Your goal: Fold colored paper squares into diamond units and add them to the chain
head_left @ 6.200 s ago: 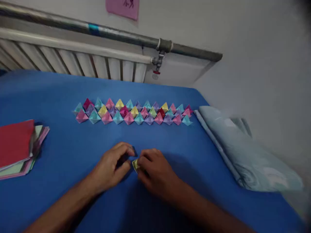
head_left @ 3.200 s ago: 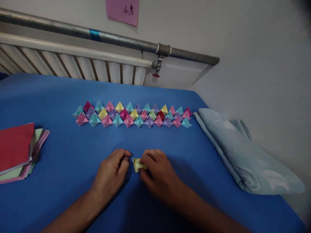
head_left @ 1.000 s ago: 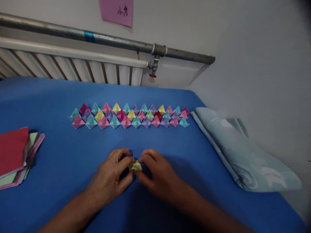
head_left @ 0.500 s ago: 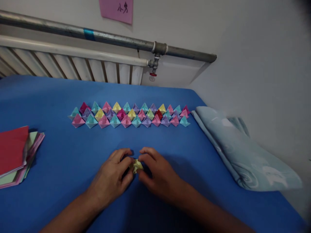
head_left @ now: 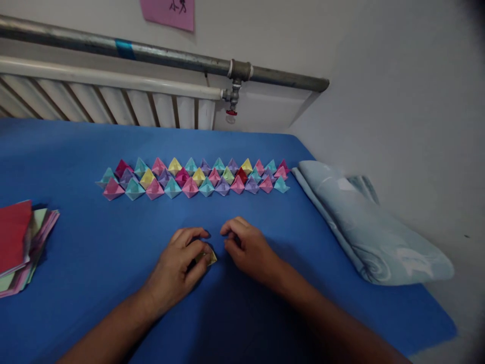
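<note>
My left hand [head_left: 184, 260] is closed on a small piece of folded yellow paper [head_left: 212, 258], pinched between thumb and fingers just above the blue tabletop. Most of the paper is hidden behind the fingers; one pointed corner sticks out to the right. My right hand [head_left: 248, 247] is a short way to the right, off the paper, its fingers loosely curled and the thumb a little apart, with nothing in them. Beyond both hands stand several small folded paper boats [head_left: 190, 187] in pink, teal, purple, yellow and red, set in three close rows.
A stack of coloured paper sheets [head_left: 15, 237], red on top, lies at the left edge. On the right is a folded pale blue cloth [head_left: 364, 227]. Behind the blue table [head_left: 94, 227] are a white radiator [head_left: 162, 108], a metal pipe [head_left: 170, 56] and a red-handled valve [head_left: 231, 112].
My right hand has let go of the yellow paper and moved away to the right. The left hand keeps its hold. The whole view has shifted slightly.
</note>
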A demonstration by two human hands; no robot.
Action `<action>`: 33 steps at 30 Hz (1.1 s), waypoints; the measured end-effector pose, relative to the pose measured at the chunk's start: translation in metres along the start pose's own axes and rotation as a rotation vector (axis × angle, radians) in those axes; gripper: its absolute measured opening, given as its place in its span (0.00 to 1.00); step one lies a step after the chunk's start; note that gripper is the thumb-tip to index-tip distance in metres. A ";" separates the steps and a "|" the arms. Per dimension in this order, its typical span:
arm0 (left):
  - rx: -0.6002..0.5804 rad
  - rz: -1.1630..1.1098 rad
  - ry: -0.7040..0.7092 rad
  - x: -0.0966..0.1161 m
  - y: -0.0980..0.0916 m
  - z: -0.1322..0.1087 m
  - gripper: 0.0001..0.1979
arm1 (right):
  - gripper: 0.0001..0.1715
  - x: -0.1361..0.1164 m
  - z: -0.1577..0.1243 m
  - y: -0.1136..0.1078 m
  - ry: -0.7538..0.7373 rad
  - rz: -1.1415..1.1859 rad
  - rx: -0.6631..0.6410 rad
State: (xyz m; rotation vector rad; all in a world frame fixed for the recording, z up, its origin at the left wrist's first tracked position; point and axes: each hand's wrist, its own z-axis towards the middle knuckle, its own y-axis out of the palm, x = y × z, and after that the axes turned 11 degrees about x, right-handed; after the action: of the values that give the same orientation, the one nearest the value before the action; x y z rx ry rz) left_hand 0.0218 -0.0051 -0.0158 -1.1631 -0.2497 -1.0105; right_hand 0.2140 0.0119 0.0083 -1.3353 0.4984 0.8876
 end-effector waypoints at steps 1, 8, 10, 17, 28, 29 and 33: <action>0.003 -0.005 -0.010 0.000 0.000 0.000 0.06 | 0.13 -0.001 0.000 -0.002 -0.008 0.013 -0.026; -0.001 -0.081 -0.093 0.002 -0.002 0.000 0.07 | 0.19 -0.010 -0.003 -0.012 -0.100 0.056 -0.327; -0.008 -0.085 -0.103 0.003 -0.004 0.000 0.07 | 0.19 -0.011 -0.004 -0.010 -0.097 0.021 -0.337; 0.006 -0.035 -0.091 0.002 -0.008 -0.001 0.07 | 0.14 -0.008 -0.005 -0.004 -0.146 -0.005 -0.337; 0.027 -0.036 -0.106 -0.001 -0.005 -0.002 0.03 | 0.10 -0.007 -0.007 0.000 -0.199 -0.101 -0.339; 0.026 -0.039 -0.109 -0.001 -0.005 -0.002 0.03 | 0.10 -0.008 -0.007 0.000 -0.200 -0.105 -0.337; 0.019 -0.050 -0.109 -0.001 -0.005 -0.002 0.04 | 0.11 -0.009 -0.006 -0.001 -0.190 -0.082 -0.333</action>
State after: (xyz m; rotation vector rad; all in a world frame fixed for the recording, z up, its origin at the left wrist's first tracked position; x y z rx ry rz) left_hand 0.0166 -0.0060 -0.0138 -1.2015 -0.3756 -0.9871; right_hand 0.2105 0.0036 0.0143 -1.5410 0.1504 1.0486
